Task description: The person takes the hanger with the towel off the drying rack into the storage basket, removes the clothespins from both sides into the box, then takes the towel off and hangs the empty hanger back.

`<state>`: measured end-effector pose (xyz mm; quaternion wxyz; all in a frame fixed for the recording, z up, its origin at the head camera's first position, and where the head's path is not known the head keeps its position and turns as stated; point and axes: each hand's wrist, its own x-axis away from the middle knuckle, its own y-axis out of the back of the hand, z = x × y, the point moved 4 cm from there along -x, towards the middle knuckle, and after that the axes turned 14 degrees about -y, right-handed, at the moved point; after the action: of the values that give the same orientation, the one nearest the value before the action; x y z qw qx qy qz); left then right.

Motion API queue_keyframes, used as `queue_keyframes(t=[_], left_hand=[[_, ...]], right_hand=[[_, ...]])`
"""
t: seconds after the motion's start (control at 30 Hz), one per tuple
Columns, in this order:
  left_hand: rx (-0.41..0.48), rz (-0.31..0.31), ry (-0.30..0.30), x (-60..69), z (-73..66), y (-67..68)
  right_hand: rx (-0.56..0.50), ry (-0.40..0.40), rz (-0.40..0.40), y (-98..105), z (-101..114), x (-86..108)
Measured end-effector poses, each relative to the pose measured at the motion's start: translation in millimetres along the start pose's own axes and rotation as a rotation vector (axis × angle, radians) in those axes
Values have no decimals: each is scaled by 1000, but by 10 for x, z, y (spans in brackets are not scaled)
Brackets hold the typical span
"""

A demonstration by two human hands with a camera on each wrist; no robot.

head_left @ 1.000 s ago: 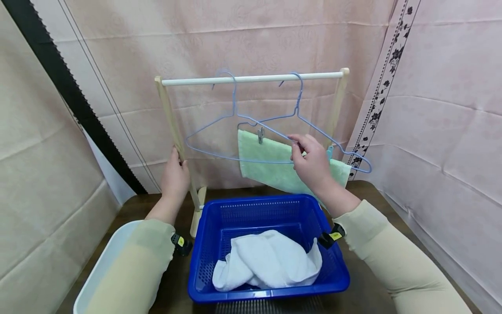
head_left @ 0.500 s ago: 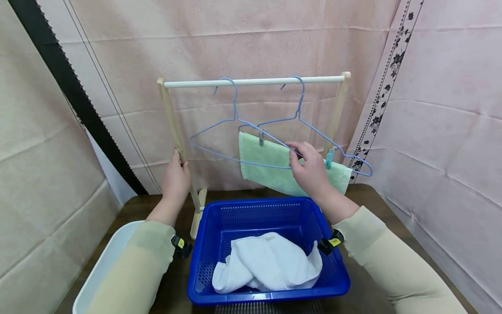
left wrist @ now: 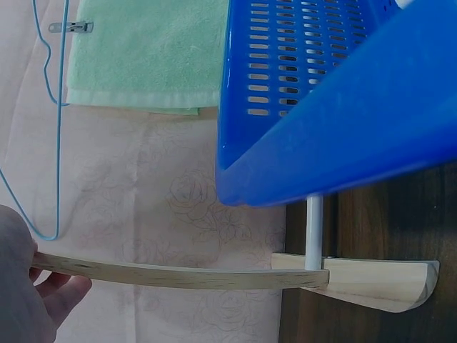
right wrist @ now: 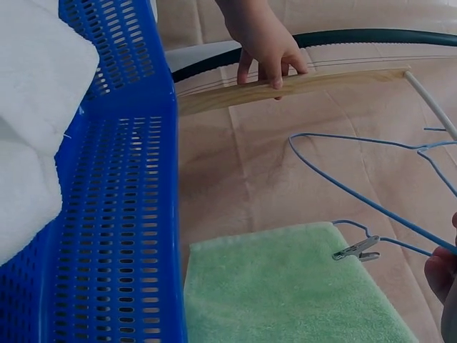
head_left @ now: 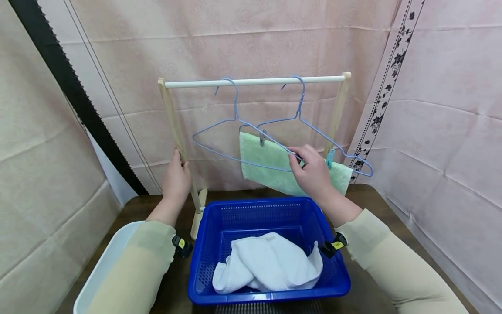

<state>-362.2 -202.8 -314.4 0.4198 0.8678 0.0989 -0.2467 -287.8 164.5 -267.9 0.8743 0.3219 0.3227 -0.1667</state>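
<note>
Two grips, head view: left hand (head_left: 177, 176) at 9 o'clock curled round rack post (head_left: 168, 111), right hand (head_left: 313, 172) at 3 pinching front hanger (head_left: 236, 103).
Hanger hangs at 12; a hard pull could unhook it or snag the green towel (head_left: 260, 155) just behind. Blue basket (head_left: 235, 299) crowds below at 6. Freer gap toward 10.

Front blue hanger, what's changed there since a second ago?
The front blue hanger tipped slightly: its left end rose and its right side dipped as the right hand moved a little lower. Both hands kept their holds, the left hand on the rack's post. The green towel and white cloth stayed put.
</note>
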Motion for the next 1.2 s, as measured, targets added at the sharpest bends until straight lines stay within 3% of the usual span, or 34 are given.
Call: queue_keyframes(t=[0.43,0.83,1.2], left_hand=[[30,-3,6,-7,-41,36],[16,-1,-5,7,16,23],[18,-3,-13,27,-1,-15]], right_hand=[[-33,-32,39,43,-72,59],[-62,-67,21,136,-136,122],[57,-59,8,418,-210,163]])
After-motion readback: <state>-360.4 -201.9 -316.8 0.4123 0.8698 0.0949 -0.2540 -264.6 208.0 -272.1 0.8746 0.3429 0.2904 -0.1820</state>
